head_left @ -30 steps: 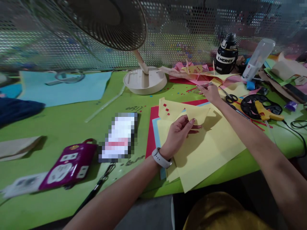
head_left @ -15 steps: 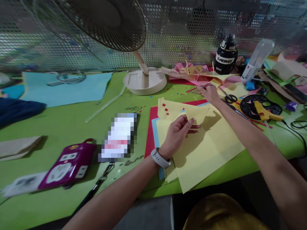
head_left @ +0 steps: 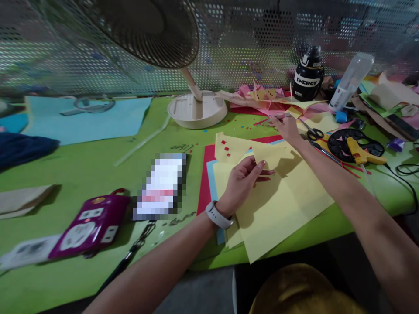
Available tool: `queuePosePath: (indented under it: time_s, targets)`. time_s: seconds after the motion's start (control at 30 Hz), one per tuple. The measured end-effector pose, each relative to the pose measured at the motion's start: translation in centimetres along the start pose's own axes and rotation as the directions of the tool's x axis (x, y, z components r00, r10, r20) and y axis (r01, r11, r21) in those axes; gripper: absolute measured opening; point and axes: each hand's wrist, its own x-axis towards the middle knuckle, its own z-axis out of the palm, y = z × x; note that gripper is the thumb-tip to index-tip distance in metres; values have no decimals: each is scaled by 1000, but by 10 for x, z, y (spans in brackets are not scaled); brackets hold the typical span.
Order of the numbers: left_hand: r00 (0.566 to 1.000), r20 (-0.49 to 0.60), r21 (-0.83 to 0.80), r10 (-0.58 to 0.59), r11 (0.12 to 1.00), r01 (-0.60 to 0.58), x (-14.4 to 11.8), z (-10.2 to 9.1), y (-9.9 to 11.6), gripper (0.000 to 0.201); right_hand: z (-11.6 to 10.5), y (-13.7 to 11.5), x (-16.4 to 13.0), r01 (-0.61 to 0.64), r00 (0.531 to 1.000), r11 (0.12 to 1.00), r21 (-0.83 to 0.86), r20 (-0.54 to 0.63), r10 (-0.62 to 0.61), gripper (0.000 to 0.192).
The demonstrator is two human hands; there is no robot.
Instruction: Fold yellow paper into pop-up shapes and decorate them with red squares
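Your left hand [head_left: 242, 183] is pinching a folded yellow paper [head_left: 271, 155], held up just over the yellow sheets [head_left: 281, 209] near the table's front edge. Your right hand [head_left: 287, 126] is stretched out by the paper scraps [head_left: 262, 98], fingers closed on a thin tool [head_left: 280, 116], just beside the scissors [head_left: 310, 131].

green table [head_left: 91, 174] | perforated metal wall [head_left: 245, 48] | dim light
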Motion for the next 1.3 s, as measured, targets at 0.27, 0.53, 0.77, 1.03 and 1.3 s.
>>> queuePosePath:
  time_s: [0.27, 0.53, 0.77, 1.03, 1.3]
  targets:
    - [1000, 16, 20, -24, 1000, 23, -1, 1, 5, 47, 6, 3, 0, 56, 998, 998, 21, 0, -56, 45]
    - [1000, 3, 16, -21, 1000, 20, -1, 0, 2, 46, 7, 4, -3, -18, 1000, 993, 113, -16, 19, 44]
    - [1000, 4, -43, 13, 999, -13, 1, 0, 1, 41, -9, -8, -1, -90, 990, 947, 308, -72, 118, 40]
    - [1000, -3, -147, 1, 989, -2, 9, -1, -5, 44, -58, -62, -26, -119, 986, 873, 474, -50, 161, 41]
    - [999, -26, -206, 27, 978, -32, 13, 1, -5, 42, -62, -81, -105, -233, 970, 822, 520, 181, 160, 46]
